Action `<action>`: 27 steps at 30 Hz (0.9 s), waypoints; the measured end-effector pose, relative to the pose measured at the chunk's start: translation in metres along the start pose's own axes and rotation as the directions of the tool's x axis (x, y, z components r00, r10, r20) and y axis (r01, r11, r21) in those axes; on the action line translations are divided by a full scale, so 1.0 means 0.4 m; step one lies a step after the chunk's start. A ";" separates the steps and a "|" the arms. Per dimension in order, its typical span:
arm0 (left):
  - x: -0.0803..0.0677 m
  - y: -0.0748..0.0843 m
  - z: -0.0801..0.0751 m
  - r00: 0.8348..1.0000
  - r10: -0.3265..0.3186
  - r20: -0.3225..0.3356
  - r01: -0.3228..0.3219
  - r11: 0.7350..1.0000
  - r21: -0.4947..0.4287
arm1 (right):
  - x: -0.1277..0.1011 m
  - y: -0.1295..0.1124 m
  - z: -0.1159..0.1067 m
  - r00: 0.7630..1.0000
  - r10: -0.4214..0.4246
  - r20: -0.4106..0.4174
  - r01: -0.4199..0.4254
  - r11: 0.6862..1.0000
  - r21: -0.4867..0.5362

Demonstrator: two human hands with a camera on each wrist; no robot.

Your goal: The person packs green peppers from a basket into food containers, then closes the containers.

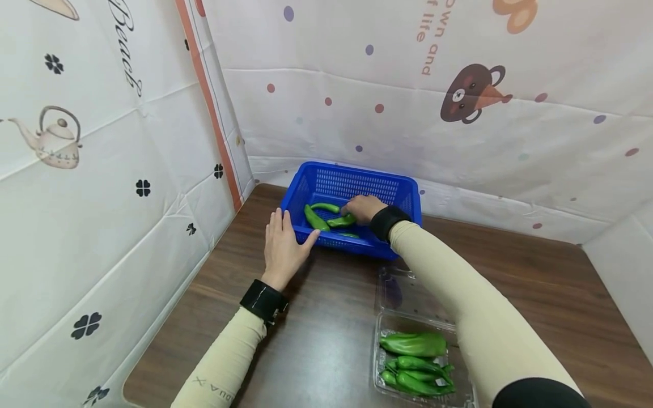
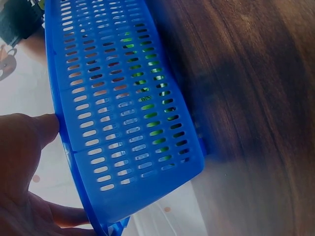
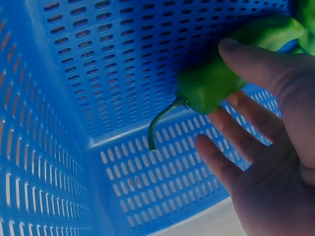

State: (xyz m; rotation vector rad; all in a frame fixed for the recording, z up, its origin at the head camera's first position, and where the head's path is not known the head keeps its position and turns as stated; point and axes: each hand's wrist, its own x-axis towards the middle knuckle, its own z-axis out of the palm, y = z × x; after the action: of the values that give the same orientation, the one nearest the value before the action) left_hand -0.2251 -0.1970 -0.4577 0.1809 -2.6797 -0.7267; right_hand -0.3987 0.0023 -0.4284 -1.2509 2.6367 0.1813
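Reaching into the blue slotted basket (image 1: pixel 357 187) at the far edge of the bench (image 1: pixel 326 317), the right hand (image 1: pixel 363 208) has its fingers (image 3: pixel 256 64) and thumb loosely round a green pepper (image 3: pixel 221 81). In the right wrist view the pepper's blunt stem end pokes out past the fingertips, its thin curved stalk pointing down toward the basket's inner corner; the fruit's long axis runs from that corner back up across the palm. It looks glossy, smooth and firm, a long tapering kind, bright green all over.

Two more peppers (image 1: pixel 316 218) lie on the basket floor just left of that hand, one curved, one straighter, both roughly along the basket's length.

The left hand (image 1: pixel 282 249) lies flat on the bench with straight fingers, its thumb (image 2: pixel 42 129) touching the basket's near left wall; it grips nothing. So the right hand is the one on the pepper, and the left only steadies the basket.

Near the front edge of the bench, under the right forearm, an open clear plastic clamshell tray (image 1: pixel 388 385) holds several more green peppers (image 1: pixel 415 362) heaped together.
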 end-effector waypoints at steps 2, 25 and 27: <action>0.001 0.000 0.001 1.000 0.004 -0.004 -0.004 1.000 -0.001 | -0.003 -0.002 -0.003 1.000 0.012 0.010 -0.012 1.000 0.021; -0.001 0.001 0.001 1.000 -0.006 0.005 0.006 1.000 -0.009 | 0.008 0.008 0.011 0.999 0.048 0.019 -0.049 0.996 0.078; -0.001 0.001 0.002 1.000 -0.008 0.004 0.008 1.000 -0.010 | 0.007 0.008 0.011 0.999 0.048 0.022 -0.049 0.996 0.080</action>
State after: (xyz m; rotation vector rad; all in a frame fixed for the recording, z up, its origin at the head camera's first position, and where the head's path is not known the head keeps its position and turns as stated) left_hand -0.2251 -0.1962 -0.4582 0.1875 -2.6798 -0.7432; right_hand -0.4023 0.0032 -0.4332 -1.1547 2.6311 0.0931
